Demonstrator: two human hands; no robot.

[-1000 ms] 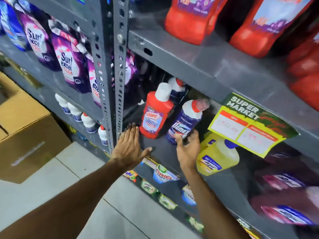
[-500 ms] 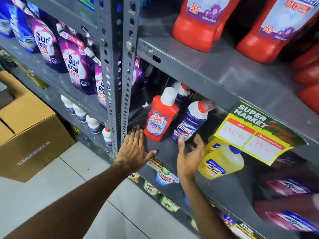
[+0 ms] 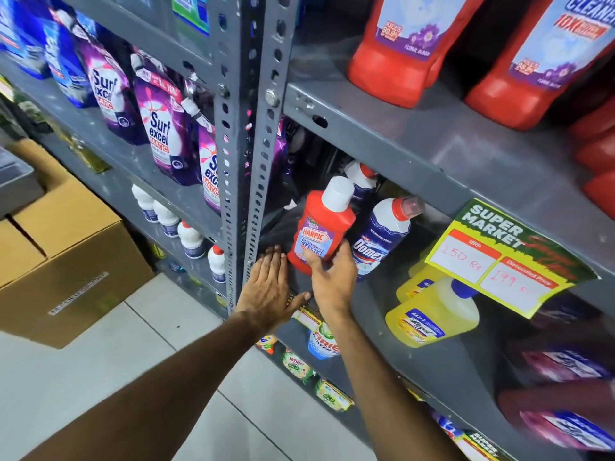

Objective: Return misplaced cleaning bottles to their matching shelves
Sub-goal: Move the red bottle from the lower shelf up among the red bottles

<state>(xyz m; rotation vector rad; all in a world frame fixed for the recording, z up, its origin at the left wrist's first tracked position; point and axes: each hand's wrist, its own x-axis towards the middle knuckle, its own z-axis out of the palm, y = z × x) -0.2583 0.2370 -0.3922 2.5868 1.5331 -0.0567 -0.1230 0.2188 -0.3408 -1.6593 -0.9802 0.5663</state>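
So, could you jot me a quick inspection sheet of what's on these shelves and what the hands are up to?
Surface: grey metal shelf, bare at its front edge.
Job's things: red Harpic bottle beside blue Domex bottle; big red bottles on the shelf above.
Clutter: yellow bottle, price sign.
Grips: right hand closing on the Harpic; left hand flat, open on the shelf.
Cables: nothing seen.
Surroundings: cardboard box, tiled floor.

Single head-worn view, looking forward and down, close to grey shelves [image 3: 416, 141], tilted.
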